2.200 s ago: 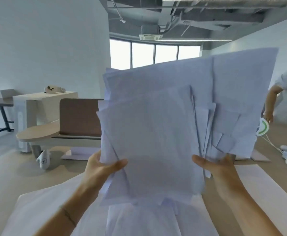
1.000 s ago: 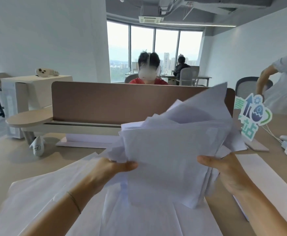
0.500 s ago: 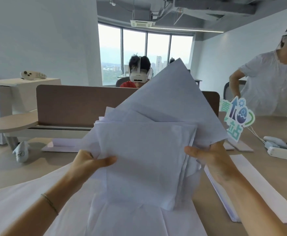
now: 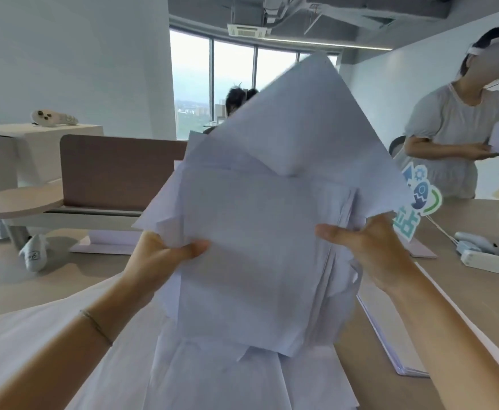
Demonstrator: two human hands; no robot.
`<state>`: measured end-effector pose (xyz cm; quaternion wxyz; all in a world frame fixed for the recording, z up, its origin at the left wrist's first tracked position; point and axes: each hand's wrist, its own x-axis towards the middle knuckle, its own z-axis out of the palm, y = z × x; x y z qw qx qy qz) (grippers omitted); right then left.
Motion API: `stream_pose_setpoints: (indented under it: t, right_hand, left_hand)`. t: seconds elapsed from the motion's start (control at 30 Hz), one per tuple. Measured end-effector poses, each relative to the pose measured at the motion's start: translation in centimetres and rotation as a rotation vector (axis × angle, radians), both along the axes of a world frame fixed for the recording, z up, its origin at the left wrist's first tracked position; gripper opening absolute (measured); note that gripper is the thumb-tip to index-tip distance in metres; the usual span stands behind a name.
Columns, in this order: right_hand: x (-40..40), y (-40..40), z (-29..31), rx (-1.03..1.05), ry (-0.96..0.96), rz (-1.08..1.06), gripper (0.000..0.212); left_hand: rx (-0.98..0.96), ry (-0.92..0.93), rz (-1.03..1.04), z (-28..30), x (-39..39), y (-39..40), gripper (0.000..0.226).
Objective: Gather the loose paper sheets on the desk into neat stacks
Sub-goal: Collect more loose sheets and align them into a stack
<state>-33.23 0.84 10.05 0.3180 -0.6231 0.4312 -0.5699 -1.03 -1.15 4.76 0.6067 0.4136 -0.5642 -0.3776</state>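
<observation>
I hold an uneven bundle of white paper sheets [image 4: 260, 232] upright above the desk, corners sticking out at different angles. My left hand [image 4: 159, 258] grips its left edge, thumb across the front sheet. My right hand [image 4: 372, 250] grips the right edge the same way. More loose sheets [image 4: 236, 377] lie flat on the desk under the bundle and to the left. A squared stack [image 4: 390, 332] lies on the desk at the right, under my right forearm.
A brown divider panel [image 4: 118, 170] stands across the back of the desk. A teal cut-out sign [image 4: 417, 202], a white power strip [image 4: 491, 261] and cables sit at the right. A person in grey [image 4: 452, 134] stands far right holding paper; another sits behind the divider.
The bundle has been lifted from low and tilted to upright in front of me, and my view has swung right. Both hands keep their grip on its edges.
</observation>
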Motion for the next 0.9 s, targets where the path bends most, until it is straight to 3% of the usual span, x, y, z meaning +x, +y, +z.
stream_pose_setpoints:
  t: [0.07, 0.13, 0.17, 0.23, 0.33, 0.37, 0.43, 0.6, 0.63, 0.7, 0.73, 0.8, 0.9]
  right_hand:
    - [0.3, 0.1, 0.7, -0.046, 0.007, -0.036, 0.026]
    - [0.4, 0.1, 0.4, -0.098, 0.013, -0.086, 0.06]
    - [0.3, -0.1, 0.2, -0.119, -0.025, -0.077, 0.061]
    - [-0.1, -0.3, -0.3, -0.139, -0.095, -0.13, 0.019]
    - [-0.1, -0.2, -1.4, -0.125, -0.155, -0.126, 0.016]
    - [0.1, -0.4, -1.7, -0.12, -0.19, -0.141, 0.005]
    - [0.6, -0.4, -2.4, -0.105, -0.268, -0.147, 0.031]
    - [0.4, 0.2, -2.4, -0.06, -0.295, -0.043, 0.02]
    - [-0.1, 0.4, -2.4, -0.054, -0.275, 0.008, 0.008]
    - [-1.4, 0.0, -3.2, -0.016, -0.186, 0.097, 0.063]
    - [-2.0, 0.1, -3.7, 0.02, -0.165, 0.142, 0.079]
    - [-2.4, 0.2, -4.6, 0.106, -0.133, 0.187, 0.081]
    - [-2.1, 0.9, -5.3, 0.16, -0.083, 0.179, 0.063]
  left_hand:
    - [0.021, -0.034, -0.025, 0.1, 0.3, 0.0, 0.026]
    - [0.076, -0.144, -0.062, -0.6, 1.1, 0.2, 0.035]
    - [0.109, -0.2, -0.068, -1.5, 1.7, 0.4, 0.041]
    - [0.172, -0.221, -0.045, -3.9, 3.1, 0.8, 0.063]
    - [0.286, 0.113, -0.19, -7.8, 4.1, 1.9, 0.082]
    - [0.311, 0.235, -0.287, -8.4, 3.8, 2.2, 0.079]
    - [0.282, 0.348, -0.366, -8.3, 3.1, 2.5, 0.053]
    - [0.141, 0.319, -0.151, -5.0, 3.1, 1.1, 0.036]
    - [0.115, 0.313, -0.136, -4.5, 3.5, 0.8, 0.033]
    - [0.099, 0.26, -0.146, -4.4, 4.5, 0.4, 0.051]
    - [0.117, 0.236, -0.155, -4.6, 4.6, 0.4, 0.066]
    - [0.157, 0.189, -0.167, -5.4, 4.7, 0.6, 0.077]
    - [0.158, 0.167, -0.164, -7.0, 3.9, 1.1, 0.064]
